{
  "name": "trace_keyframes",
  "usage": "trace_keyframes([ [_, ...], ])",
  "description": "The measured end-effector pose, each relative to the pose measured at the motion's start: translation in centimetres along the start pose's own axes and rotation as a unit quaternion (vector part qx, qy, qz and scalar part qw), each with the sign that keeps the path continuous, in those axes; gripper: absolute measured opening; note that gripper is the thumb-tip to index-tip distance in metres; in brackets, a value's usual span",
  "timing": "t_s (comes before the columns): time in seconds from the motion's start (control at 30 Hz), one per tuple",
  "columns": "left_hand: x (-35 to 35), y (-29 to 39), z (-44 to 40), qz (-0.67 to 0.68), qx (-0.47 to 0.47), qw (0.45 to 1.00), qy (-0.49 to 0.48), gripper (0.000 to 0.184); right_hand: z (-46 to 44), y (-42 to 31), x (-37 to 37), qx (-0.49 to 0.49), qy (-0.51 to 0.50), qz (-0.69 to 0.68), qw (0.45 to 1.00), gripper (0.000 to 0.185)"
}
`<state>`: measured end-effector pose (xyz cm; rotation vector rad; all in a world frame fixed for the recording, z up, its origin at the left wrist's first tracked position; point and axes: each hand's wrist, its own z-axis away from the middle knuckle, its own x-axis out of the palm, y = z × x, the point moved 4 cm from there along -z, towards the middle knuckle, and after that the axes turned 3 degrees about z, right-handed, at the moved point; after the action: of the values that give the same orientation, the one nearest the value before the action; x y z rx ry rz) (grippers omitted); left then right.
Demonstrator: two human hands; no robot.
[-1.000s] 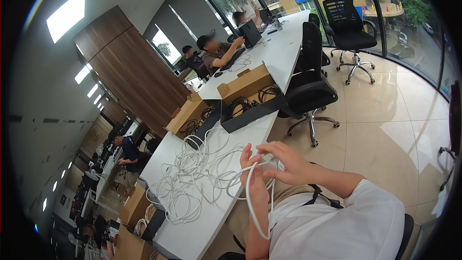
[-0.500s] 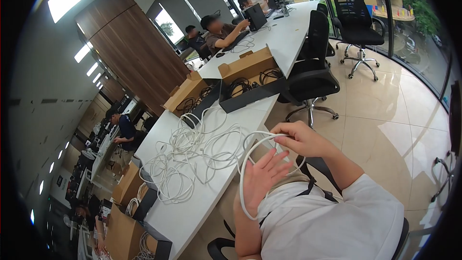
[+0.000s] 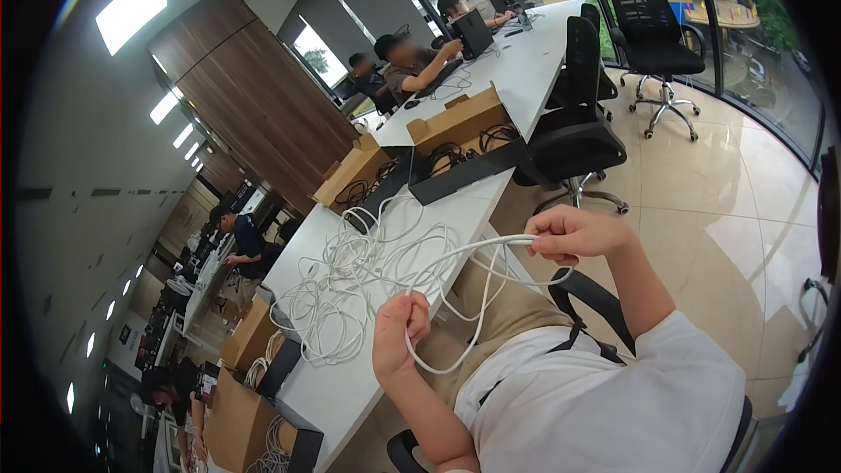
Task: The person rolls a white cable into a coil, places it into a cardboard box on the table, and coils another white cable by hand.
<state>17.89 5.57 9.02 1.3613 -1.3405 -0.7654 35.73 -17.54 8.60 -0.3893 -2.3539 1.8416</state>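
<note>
White cable (image 3: 477,245) runs in loose loops between my two hands, above my lap and past the table edge. My right hand (image 3: 574,235) pinches several strands of it, fingers curled in. At the lower left, my left hand (image 3: 400,333) is closed around one strand, which bows down below it toward my lap. Beyond my hands a tangled heap of white cables (image 3: 342,271) lies on the white table (image 3: 350,398). The looped cable overlaps the heap in view, so I cannot tell whether they are joined.
Open boxes with black cables (image 3: 469,153) stand at the table's far part; boxes with white cables (image 3: 254,420) stand at the near left. Black office chairs (image 3: 578,140) line the right side. Several people sit or stand around, one person (image 3: 416,66) at the far table.
My left hand has moved left and closed from spread fingers onto the cable. My right hand has shifted slightly right, and the cable between them is drawn wider. The view has shifted slightly.
</note>
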Motion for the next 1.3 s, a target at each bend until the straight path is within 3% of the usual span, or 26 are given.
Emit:
trace_keyframes([
  [0.23,-2.2,-0.3,-1.7,-0.217,0.039,0.966,0.134,0.026,-1.5,0.2,-0.5,-0.01,-0.003,0.027,1.0,0.018],
  [0.33,-2.4,-1.4,-3.2,-0.228,0.077,0.951,0.196,0.025,-2.7,1.1,-1.1,-0.009,0.011,0.045,0.999,0.018],
  [0.47,-3.2,-2.4,-4.5,-0.207,0.091,0.958,0.179,0.025,-3.9,1.8,-2.3,0.016,-0.025,-0.033,0.999,0.018],
  [0.73,-4.4,-4.7,-5.7,-0.053,0.138,0.984,0.098,0.028,-5.5,2.0,-3.2,-0.088,-0.033,-0.154,0.984,0.028],
  [0.83,-3.2,-4.5,-4.8,-0.013,0.105,0.991,0.08,0.033,-5.6,1.9,-2.9,-0.135,-0.043,-0.22,0.965,0.029],
  [1.03,1.0,-1.8,-3.4,-0.17,0.192,0.965,0.049,0.063,-4.1,1.7,-2.4,-0.202,-0.096,-0.294,0.929,0.03],
  [1.17,3.3,-1.5,-2.4,-0.212,0.154,0.965,-0.002,0.08,-2.1,0.7,-1.7,-0.23,-0.093,-0.304,0.92,0.029],
  [1.3,5.9,-1.3,-0.8,-0.173,0.114,0.975,-0.083,0.078,0.0,-0.3,-1.6,-0.266,-0.068,-0.309,0.911,0.026],
])
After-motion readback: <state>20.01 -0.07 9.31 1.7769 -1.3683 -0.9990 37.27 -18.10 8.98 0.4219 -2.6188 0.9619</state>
